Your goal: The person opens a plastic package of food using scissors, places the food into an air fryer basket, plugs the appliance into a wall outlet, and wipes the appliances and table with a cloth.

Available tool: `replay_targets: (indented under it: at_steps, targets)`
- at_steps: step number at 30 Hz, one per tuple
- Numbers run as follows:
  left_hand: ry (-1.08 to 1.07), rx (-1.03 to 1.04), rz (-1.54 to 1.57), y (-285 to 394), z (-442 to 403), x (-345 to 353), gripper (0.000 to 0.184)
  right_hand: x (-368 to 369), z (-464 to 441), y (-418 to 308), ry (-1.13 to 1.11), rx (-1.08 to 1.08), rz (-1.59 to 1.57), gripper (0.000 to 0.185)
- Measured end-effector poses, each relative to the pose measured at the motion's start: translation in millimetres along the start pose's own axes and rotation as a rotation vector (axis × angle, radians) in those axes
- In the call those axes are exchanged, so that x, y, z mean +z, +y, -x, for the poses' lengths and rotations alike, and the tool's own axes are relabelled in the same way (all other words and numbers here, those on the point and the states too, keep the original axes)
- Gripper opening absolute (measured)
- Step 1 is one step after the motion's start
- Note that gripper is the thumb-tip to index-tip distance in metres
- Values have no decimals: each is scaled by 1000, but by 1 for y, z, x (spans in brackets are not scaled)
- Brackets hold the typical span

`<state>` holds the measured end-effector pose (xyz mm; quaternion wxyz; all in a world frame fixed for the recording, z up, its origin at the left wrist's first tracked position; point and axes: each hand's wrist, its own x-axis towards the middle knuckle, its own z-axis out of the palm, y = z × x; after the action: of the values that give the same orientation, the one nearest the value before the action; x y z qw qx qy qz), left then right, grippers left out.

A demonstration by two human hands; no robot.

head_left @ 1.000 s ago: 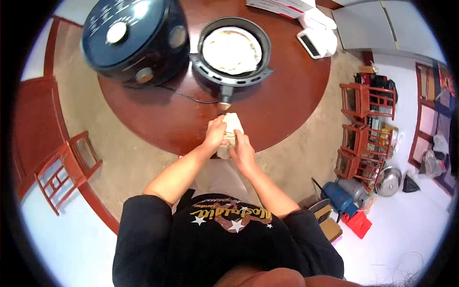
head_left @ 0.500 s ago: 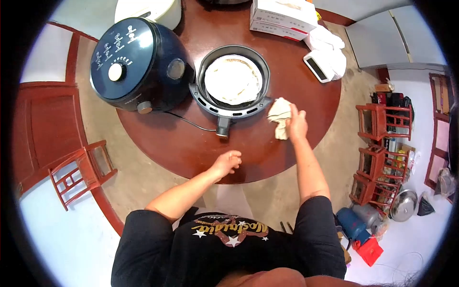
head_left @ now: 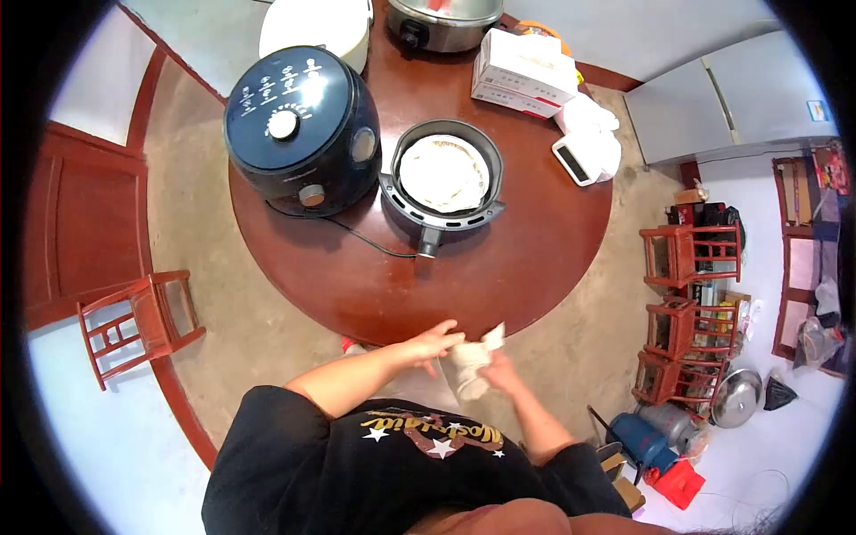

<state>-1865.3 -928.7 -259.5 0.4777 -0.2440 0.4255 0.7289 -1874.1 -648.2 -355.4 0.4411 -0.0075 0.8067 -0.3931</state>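
My right hand (head_left: 502, 371) is closed on a cream-coloured cloth (head_left: 469, 374), which hangs bunched in front of my shirt at the table's near edge. My left hand (head_left: 432, 345) is beside the cloth with its fingers apart; whether they touch it I cannot tell. Beyond both hands, an air fryer basket (head_left: 430, 220) stands on the round table (head_left: 357, 290), its handle towards me. In the basket lies a pale, round, flat thing (head_left: 443, 173), perhaps a flatbread, with faint brownish marks. Left of the basket stands the dark blue air fryer (head_left: 299, 134).
A cord (head_left: 366, 239) runs from the fryer towards the basket handle. At the back are a white appliance (head_left: 321, 27), a metal pot (head_left: 446, 27), tissue boxes (head_left: 524, 76) and a white device with a dark display (head_left: 575, 162). Wooden chairs (head_left: 147, 312) stand around the room.
My right hand has brought the cloth from the tabletop right of the basket back to my body. My left hand has moved down beside it. The view has shifted, showing more of the pot.
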Motion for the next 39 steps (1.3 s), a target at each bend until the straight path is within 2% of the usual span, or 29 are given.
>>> replay_targets:
  at_steps: [1, 3, 4, 5, 7, 9, 10, 11, 14, 15, 17, 19, 20, 21, 22, 24, 25, 26, 27, 28, 29, 31, 32, 33, 34, 35, 36, 38, 39]
  targets:
    - [29, -32, -36, -9, 0, 6, 73, 21, 25, -70, -56, 54, 13, 51]
    - [-55, 5, -80, -13, 23, 7, 66, 66, 35, -120, -24, -1, -22, 52]
    - [52, -24, -84, -27, 23, -1, 55, 77, 43, -159, -101, 164, -165, 45]
    - [94, 59, -11, -48, 14, -18, 49, 94, 42, -166, -208, 190, -464, 31]
    - [40, 277, 414, -70, 30, -42, 49, 114, 51, -192, -306, 164, -986, 21]
    - [-102, 203, 728, -80, 60, -63, 52, 134, 51, -201, -502, 108, -1365, 17]
    - [-273, 269, 819, -80, 84, -67, 54, 143, 50, -204, -629, 121, -1506, 16]
    - [-65, 244, 804, -55, 130, -38, 51, 153, 52, -213, -629, 107, -1507, 16]
    - [-273, 455, 984, -88, 127, -43, 38, 177, 55, -246, -751, 73, -1459, 15]
    - [99, 471, 871, -87, 137, -36, 31, 181, 61, -256, -570, 71, -1315, 17]
    - [136, 579, 862, -96, 150, -41, 28, 191, 79, -288, -303, -109, -984, 14]
    - [222, 559, 951, -95, 161, -39, 24, 199, 85, -311, 105, -259, -532, 13]
    - [315, 540, 1043, -94, 167, -39, 22, 209, 65, -294, 315, -482, -357, 11]
    - [315, 539, 1032, -97, 173, -41, 22, 215, 53, -286, 517, -523, -50, 15]
    - [357, 604, 979, -101, 175, -44, 21, 222, 56, -285, 417, -502, -69, 19]
    - [417, 742, 906, -116, 160, -68, 25, 237, 62, -278, 287, -442, 167, 27]
    - [354, 748, 947, -122, 165, -83, 23, 249, 63, -270, 254, -398, 418, 31]
    - [348, 632, 978, -126, 166, -99, 20, 259, 74, -272, 225, -426, 463, 33]
    - [342, 518, 1008, -130, 164, -113, 17, 265, 84, -273, 194, -299, 385, 32]
    - [342, 516, 1004, -134, 164, -118, 17, 264, 84, -264, 119, -564, 574, 31]
    - [452, 554, 904, -140, 164, -119, 15, 256, 84, -259, 36, -829, 761, 34]
    - [575, 583, 792, -138, 170, -135, 12, 233, 80, -262, -44, -886, 677, 36]
    - [651, 671, 755, -133, 178, -145, 10, 217, 81, -270, -123, -943, 597, 38]
    - [728, 759, 716, -126, 187, -156, 8, 186, 78, -293, -106, -823, 420, 37]
    - [725, 781, 728, -119, 197, -169, 5, 175, 35, -266, 319, -712, 465, 37]
    - [780, 767, 660, -110, 208, -177, 5, 142, 22, -282, 490, -537, 209, 38]
    - [776, 732, 632, -101, 222, -180, 5, 116, 4, -291, 558, -225, 10, 42]
    - [782, 687, 561, -82, 239, -191, 5, 83, -63, -273, 624, -142, -34, 58]
    - [790, 675, 534, -77, 244, -196, 5, 76, -75, -285, 492, -22, -202, 65]
